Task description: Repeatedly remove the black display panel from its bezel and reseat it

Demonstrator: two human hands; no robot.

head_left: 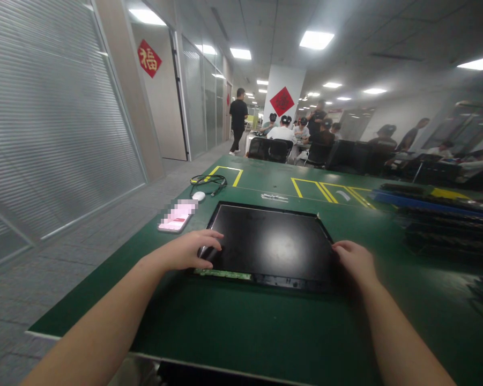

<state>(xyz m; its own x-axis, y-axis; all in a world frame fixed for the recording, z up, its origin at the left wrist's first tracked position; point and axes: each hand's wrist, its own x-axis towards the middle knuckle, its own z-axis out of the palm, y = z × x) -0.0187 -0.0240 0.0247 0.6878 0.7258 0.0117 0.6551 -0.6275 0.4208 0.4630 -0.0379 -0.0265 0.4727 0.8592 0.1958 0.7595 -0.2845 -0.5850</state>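
A black LCD screen panel [265, 241] lies on the green table in front of me, its glossy face up with a bright reflection. A strip of green circuit board [223, 274] runs along part of its near edge. My left hand [199, 249] rests at the panel's left edge, fingers and thumb apart over the surface. At the right edge, my right hand [356, 260] pinches the panel's side between thumb and fingers; part of that grip is hidden.
Left of the panel lie a phone [177, 215], a white mouse [198, 196] and a coiled black cable [209, 183]. Stacked dark panels [438, 230] stand on the right. Yellow tape [325, 192] marks the green table [265, 327]. Several people sit or stand farther back.
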